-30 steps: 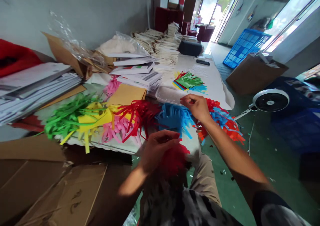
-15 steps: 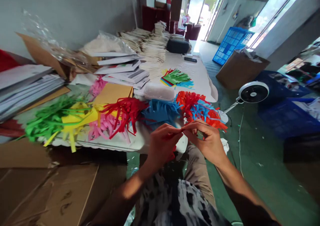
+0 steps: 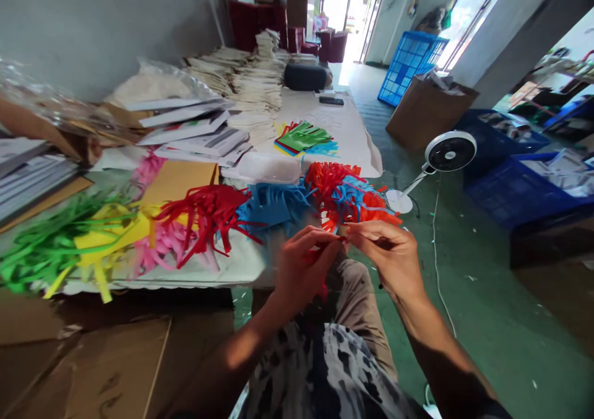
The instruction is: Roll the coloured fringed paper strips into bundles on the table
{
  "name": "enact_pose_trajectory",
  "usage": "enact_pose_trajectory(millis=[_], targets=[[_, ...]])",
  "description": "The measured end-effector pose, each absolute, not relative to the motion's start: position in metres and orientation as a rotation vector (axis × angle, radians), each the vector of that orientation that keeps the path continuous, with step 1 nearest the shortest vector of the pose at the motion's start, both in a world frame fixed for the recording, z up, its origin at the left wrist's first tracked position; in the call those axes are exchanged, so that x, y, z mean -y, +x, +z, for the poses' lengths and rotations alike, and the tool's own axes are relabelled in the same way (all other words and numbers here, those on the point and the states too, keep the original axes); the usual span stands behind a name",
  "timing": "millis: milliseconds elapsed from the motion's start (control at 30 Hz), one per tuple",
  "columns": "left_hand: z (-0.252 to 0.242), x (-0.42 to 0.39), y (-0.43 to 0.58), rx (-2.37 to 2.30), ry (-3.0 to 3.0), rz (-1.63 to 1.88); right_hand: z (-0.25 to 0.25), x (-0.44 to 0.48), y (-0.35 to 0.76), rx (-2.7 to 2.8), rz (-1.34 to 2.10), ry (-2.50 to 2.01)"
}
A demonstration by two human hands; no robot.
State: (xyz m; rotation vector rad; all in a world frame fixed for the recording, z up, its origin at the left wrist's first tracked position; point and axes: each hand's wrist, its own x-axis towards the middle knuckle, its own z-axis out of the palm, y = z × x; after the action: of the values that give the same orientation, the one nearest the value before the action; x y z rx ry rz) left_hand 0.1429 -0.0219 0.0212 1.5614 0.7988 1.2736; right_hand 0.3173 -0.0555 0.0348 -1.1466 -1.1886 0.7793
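My left hand (image 3: pixel 301 270) is closed in a pinch on a red fringed paper tassel (image 3: pixel 322 290). Part of it shows beneath the palm, the rest is hidden by the fingers. Fingertip to fingertip with it, my right hand (image 3: pixel 392 252) pinches the tassel's red end. Both hands are held above my lap, just off the table's front edge. Closest on the table are a blue fringed bundle (image 3: pixel 278 205), a red fringed bundle (image 3: pixel 211 215) and an orange, red and blue fringed pile (image 3: pixel 350 190).
Green fringe (image 3: pixel 41 239), yellow fringe (image 3: pixel 109 230) and pink fringe (image 3: pixel 162 246) lie along the table's left. Behind stand a clear plastic tray (image 3: pixel 264 166), multicoloured fringed sheets (image 3: pixel 306 137) and stacked booklets (image 3: pixel 195 131). A white fan (image 3: pixel 450 153) stands right; cardboard (image 3: pixel 111 363) is below left.
The view has turned slightly right, so the table's contents sit further left. Both hands still pinch the red tassel, with the right fingertips now slightly further from the left palm.
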Motion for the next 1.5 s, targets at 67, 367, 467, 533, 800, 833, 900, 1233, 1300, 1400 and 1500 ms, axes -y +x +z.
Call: enact_pose_trajectory(millis=[67, 367, 467, 533, 800, 833, 900, 1233, 1300, 1400, 1500], targets=[[0.021, 0.023, 0.145, -0.781, 1.628, 1.305, 0.035, 0.058, 0.319, 1.243, 0.727, -1.138], [0.019, 0.021, 0.144, -0.775, 1.809, 1.407, 0.039, 0.061, 0.319, 1.327, 0.671, -1.153], [0.021, 0.021, 0.144, -0.779, 1.875, 1.436, 0.040, 0.062, 0.318, 1.343, 0.642, -1.158], [0.022, 0.022, 0.144, -0.779, 1.880, 1.434, 0.041, 0.062, 0.317, 1.364, 0.618, -1.162], [0.019, 0.017, 0.141, -0.745, 1.853, 1.338, 0.042, 0.064, 0.318, 1.433, 0.658, -1.145], [0.019, 0.016, 0.141, -0.751, 1.856, 1.334, 0.041, 0.065, 0.318, 1.430, 0.651, -1.157], [0.018, 0.016, 0.141, -0.751, 1.876, 1.345, 0.041, 0.066, 0.317, 1.416, 0.624, -1.194], [0.017, 0.019, 0.141, -0.767, 2.106, 1.478, 0.040, 0.069, 0.315, 1.479, 0.553, -1.207], [0.015, 0.019, 0.141, -0.771, 2.151, 1.476, 0.040, 0.071, 0.314, 1.506, 0.481, -1.209], [0.014, 0.020, 0.140, -0.758, 2.155, 1.442, 0.041, 0.075, 0.315, 1.562, 0.428, -1.226], [0.016, 0.019, 0.137, -0.745, 2.067, 1.329, 0.041, 0.076, 0.318, 1.580, 0.471, -1.253]])
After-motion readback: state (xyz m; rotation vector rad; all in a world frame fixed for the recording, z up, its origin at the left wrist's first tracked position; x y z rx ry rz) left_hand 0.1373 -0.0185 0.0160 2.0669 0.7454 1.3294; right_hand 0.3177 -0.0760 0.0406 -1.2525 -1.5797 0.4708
